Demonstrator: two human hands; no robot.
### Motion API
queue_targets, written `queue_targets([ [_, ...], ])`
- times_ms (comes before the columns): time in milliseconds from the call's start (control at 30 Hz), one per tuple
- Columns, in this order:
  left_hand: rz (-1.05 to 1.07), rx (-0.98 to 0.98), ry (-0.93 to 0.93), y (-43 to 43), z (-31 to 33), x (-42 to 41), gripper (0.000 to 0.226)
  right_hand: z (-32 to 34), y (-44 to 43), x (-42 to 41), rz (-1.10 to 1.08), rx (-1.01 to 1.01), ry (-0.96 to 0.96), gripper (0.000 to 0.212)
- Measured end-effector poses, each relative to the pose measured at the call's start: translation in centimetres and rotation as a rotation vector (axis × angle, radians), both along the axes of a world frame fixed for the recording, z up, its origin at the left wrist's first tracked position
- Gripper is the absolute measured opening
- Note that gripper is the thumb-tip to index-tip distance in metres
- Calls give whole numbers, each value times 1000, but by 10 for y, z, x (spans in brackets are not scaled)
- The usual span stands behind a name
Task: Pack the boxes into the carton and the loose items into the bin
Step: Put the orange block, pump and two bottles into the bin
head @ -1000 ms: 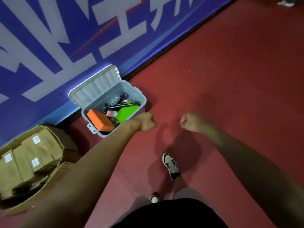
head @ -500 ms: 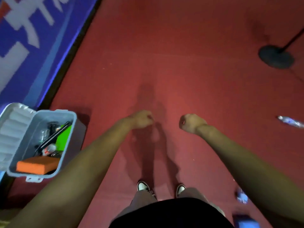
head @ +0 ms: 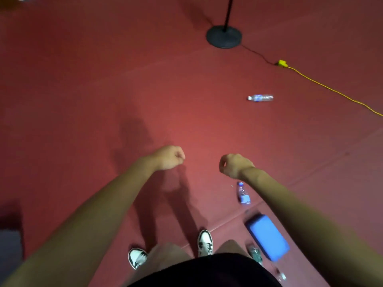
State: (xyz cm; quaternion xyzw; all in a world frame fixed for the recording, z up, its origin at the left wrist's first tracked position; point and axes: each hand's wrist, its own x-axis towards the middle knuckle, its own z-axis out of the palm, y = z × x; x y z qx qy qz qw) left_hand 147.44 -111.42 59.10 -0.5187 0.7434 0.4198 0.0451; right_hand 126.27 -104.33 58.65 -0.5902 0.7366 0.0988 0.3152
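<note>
The bin has left view; left hand (head: 169,158) and right hand (head: 235,165) are empty fists above a fallen bottle (head: 243,194).

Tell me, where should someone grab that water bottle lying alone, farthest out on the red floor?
I'd grip the water bottle round the middle of its body, coming down from above. It lies on its side on the floor, cap to the left, so both long sides look free to pinch across.

Event-hall or studio floor: red carpet (head: 103,79), black stand base (head: 223,37) (round), yellow cable (head: 331,89).
</note>
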Motion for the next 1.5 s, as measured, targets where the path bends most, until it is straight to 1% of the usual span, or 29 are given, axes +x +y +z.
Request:
queue_targets([
  [233, -164, 29, 13, -14, -3, -150, 19, -7, 42, -139, -266, 21, 15, 31],
  [400, -290, 61, 42, -36, -9, -236, 19, -17, 49, -208, -468, 31, 5, 30],
  [600, -529, 116, -23, -97, -34, -348, 20, -54, 43, -287, -742, 101, -53, 28],
  [733, -628, 108, -34, -163, -42, -431, 19, -71, 9, -342, -936, 112, -74, 27],
  [800, -644, 106, -42, -195, -45, -464, 19, -75, -12, -365, -1028, 112, -86, 26],
  [933, -745, 106, -82, -251, -49, -521, 19, -84, -48, -403, -1165, 123, -95, 26],
  [1100, -860, 89, -139, -318, -51, -590, 21, -94, -85, -436, -1332, 128, -147, 24],
  [1267, -949, 103, -145, -378, -62, -666, 20, -114, -132, -466, -1473, 115, -158, 25],
  [1500, -1078, 88, -185, -451, -106, -761, 20, -156, -199, -500, -1726, 108, -172, 25],
])
